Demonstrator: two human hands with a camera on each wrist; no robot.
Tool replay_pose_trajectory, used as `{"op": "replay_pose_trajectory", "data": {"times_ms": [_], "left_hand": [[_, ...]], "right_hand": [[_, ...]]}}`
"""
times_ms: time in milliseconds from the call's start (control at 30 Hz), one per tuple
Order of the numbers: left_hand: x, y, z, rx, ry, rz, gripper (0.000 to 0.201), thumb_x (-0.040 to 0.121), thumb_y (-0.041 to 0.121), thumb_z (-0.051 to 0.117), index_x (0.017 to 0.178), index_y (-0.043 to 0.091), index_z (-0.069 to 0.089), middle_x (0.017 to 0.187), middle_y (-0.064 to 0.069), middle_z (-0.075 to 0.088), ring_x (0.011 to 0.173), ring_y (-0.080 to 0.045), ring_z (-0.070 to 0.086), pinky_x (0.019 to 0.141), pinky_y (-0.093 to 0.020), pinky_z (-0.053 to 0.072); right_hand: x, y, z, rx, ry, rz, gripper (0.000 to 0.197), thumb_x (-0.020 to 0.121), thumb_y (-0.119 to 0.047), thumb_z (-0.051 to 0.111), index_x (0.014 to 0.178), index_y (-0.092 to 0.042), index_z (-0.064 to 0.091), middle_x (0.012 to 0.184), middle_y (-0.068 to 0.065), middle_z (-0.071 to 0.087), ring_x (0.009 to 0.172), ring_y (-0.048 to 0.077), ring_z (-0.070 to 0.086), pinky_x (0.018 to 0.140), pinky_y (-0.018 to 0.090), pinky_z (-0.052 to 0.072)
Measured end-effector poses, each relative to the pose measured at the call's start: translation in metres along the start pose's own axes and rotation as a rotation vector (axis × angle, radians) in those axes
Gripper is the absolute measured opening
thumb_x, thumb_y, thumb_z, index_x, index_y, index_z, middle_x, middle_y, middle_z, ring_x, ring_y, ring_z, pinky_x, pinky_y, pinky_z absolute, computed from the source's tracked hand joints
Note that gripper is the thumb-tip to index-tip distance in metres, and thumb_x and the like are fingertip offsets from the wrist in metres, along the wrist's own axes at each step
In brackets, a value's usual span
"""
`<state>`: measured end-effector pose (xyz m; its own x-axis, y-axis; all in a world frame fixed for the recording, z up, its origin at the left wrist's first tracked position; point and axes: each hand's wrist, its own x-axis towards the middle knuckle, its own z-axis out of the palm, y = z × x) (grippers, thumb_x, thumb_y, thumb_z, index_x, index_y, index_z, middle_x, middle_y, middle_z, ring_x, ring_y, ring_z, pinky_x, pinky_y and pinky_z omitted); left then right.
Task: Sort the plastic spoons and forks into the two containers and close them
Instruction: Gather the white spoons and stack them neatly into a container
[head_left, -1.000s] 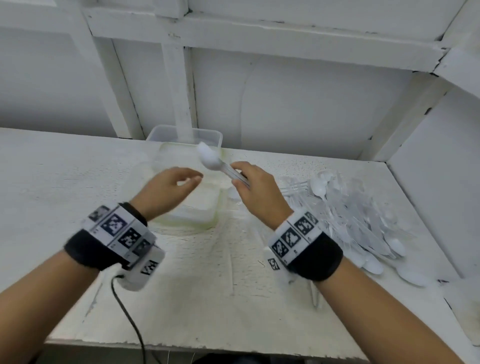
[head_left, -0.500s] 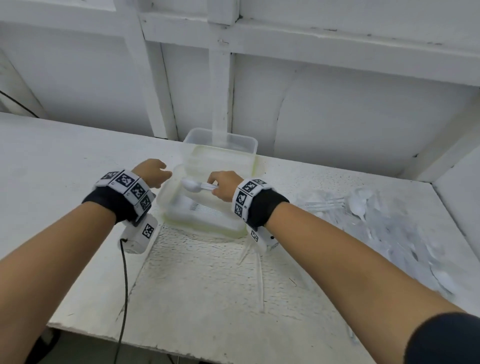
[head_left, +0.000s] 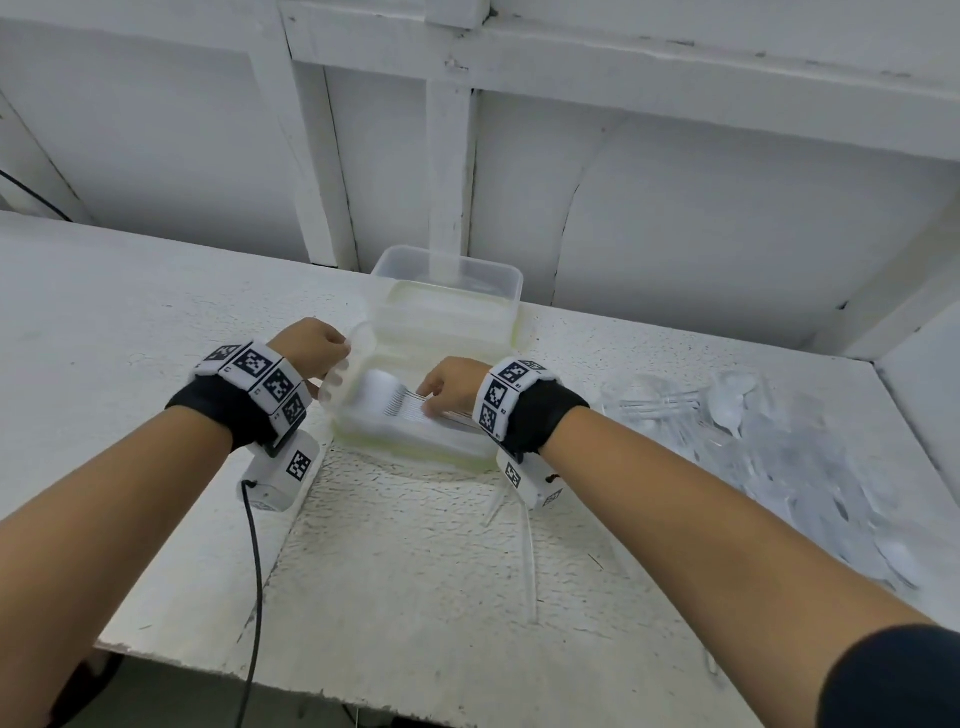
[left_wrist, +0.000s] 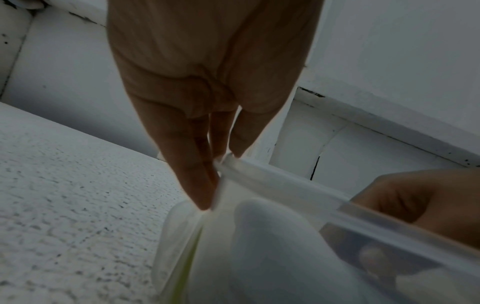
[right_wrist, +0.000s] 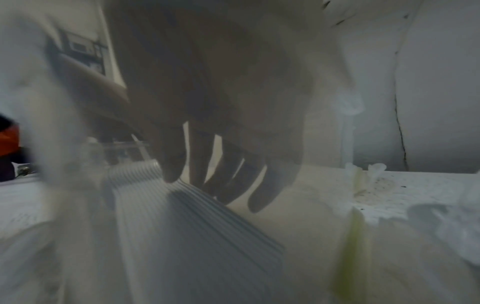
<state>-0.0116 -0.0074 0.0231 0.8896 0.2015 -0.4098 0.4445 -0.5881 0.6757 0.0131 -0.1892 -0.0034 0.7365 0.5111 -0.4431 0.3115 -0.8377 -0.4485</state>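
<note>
Two clear plastic containers stand one behind the other: the near container (head_left: 415, 453) and the far container (head_left: 511, 283). A neat row of stacked white spoons (head_left: 389, 402) lies in the near one. My left hand (head_left: 317, 349) pinches its left rim; in the left wrist view my left hand (left_wrist: 207, 185) has thumb and fingers closed on the rim (left_wrist: 272, 186). My right hand (head_left: 448, 391) reaches inside, fingertips resting on the spoon handles. In the right wrist view my right hand (right_wrist: 215, 189) hangs with fingers nearly straight over the ridged spoon stack (right_wrist: 202, 230).
A loose pile of clear spoons and forks (head_left: 769, 441) covers the table's right side, close to the side wall. A couple of loose forks (head_left: 529, 561) lie near my right wrist. A black cable (head_left: 254, 597) runs off the front edge. A white wall stands behind.
My right hand brought a spoon from above the table down into the near container. My left hand moved from hovering over the container to pinching its left rim.
</note>
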Motion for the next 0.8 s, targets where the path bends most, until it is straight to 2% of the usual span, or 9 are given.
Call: {"op": "replay_pose_trajectory", "data": {"times_ms": [100, 200, 267, 367, 467, 533, 667, 733, 800], "left_hand": [[0.0, -0.001, 0.0, 0.014, 0.005, 0.002, 0.022, 0.099, 0.017, 0.041, 0.107, 0.002, 0.056, 0.1, -0.014, 0.061, 0.084, -0.028, 0.061, 0.066, -0.043, 0.056], [0.001, -0.001, 0.001, 0.034, 0.011, 0.003, 0.02, 0.099, 0.016, 0.042, 0.104, 0.003, 0.056, 0.099, -0.012, 0.061, 0.079, -0.025, 0.062, 0.057, -0.037, 0.056], [0.002, -0.001, 0.002, 0.04, 0.019, 0.0, 0.02, 0.099, 0.016, 0.042, 0.103, 0.003, 0.056, 0.099, -0.012, 0.061, 0.079, -0.025, 0.061, 0.057, -0.037, 0.056], [0.003, -0.001, 0.003, 0.066, 0.038, 0.006, 0.023, 0.099, 0.014, 0.041, 0.104, -0.001, 0.058, 0.101, -0.013, 0.061, 0.083, -0.027, 0.061, 0.065, -0.041, 0.056], [0.003, 0.0, 0.004, 0.123, 0.066, 0.022, 0.022, 0.097, 0.012, 0.041, 0.097, 0.0, 0.06, 0.103, -0.019, 0.063, 0.085, -0.029, 0.06, 0.069, -0.039, 0.053], [0.001, 0.001, 0.002, 0.204, 0.098, 0.04, 0.026, 0.096, 0.014, 0.041, 0.098, -0.001, 0.062, 0.108, -0.022, 0.063, 0.091, -0.032, 0.059, 0.074, -0.037, 0.052], [-0.004, 0.01, 0.004, 0.397, 0.199, 0.141, 0.04, 0.097, 0.023, 0.041, 0.131, 0.002, 0.05, 0.135, -0.016, 0.051, 0.123, -0.032, 0.046, 0.102, -0.037, 0.034], [-0.015, 0.02, 0.012, 0.372, 0.253, 0.228, 0.041, 0.097, 0.023, 0.041, 0.133, 0.005, 0.048, 0.134, -0.014, 0.052, 0.126, -0.03, 0.044, 0.104, -0.036, 0.032], [-0.032, 0.033, 0.025, 0.331, 0.294, 0.361, 0.037, 0.097, 0.021, 0.042, 0.129, 0.006, 0.052, 0.128, -0.012, 0.057, 0.12, -0.029, 0.048, 0.101, -0.033, 0.034]], "right_hand": [[-0.001, 0.002, 0.004, 0.036, 0.067, -0.001, 0.034, 0.093, -0.012, 0.048, 0.125, -0.013, 0.058, 0.133, 0.007, 0.053, 0.118, 0.022, 0.052, 0.092, 0.026, 0.039], [-0.001, 0.003, 0.006, 0.044, 0.073, -0.009, 0.034, 0.092, -0.007, 0.045, 0.121, -0.015, 0.06, 0.131, 0.008, 0.054, 0.107, 0.021, 0.054, 0.081, 0.024, 0.038], [-0.001, 0.003, 0.006, 0.044, 0.071, -0.007, 0.033, 0.092, -0.008, 0.046, 0.121, -0.016, 0.06, 0.13, 0.008, 0.054, 0.111, 0.023, 0.054, 0.082, 0.024, 0.039], [-0.003, 0.003, 0.005, 0.02, 0.068, -0.007, 0.035, 0.095, -0.011, 0.044, 0.127, -0.015, 0.056, 0.135, 0.008, 0.05, 0.121, 0.023, 0.049, 0.093, 0.026, 0.038], [-0.008, 0.004, 0.003, -0.031, 0.075, -0.012, 0.037, 0.098, -0.015, 0.042, 0.134, -0.013, 0.049, 0.14, 0.007, 0.046, 0.127, 0.022, 0.044, 0.101, 0.026, 0.034], [-0.011, 0.005, 0.0, -0.06, 0.084, -0.031, 0.037, 0.098, -0.017, 0.043, 0.134, -0.012, 0.049, 0.14, 0.007, 0.046, 0.128, 0.021, 0.043, 0.102, 0.026, 0.032], [-0.035, 0.011, -0.016, -0.098, 0.127, -0.091, 0.036, 0.099, -0.018, 0.041, 0.133, -0.011, 0.049, 0.137, 0.007, 0.05, 0.126, 0.021, 0.045, 0.101, 0.025, 0.033], [-0.058, 0.019, -0.028, -0.104, 0.169, -0.125, 0.035, 0.099, -0.019, 0.041, 0.132, -0.011, 0.05, 0.134, 0.006, 0.053, 0.121, 0.019, 0.049, 0.097, 0.023, 0.034], [-0.088, 0.03, -0.037, -0.101, 0.227, -0.152, 0.034, 0.099, -0.02, 0.041, 0.13, -0.013, 0.052, 0.129, 0.005, 0.056, 0.117, 0.018, 0.051, 0.094, 0.022, 0.035]]}}
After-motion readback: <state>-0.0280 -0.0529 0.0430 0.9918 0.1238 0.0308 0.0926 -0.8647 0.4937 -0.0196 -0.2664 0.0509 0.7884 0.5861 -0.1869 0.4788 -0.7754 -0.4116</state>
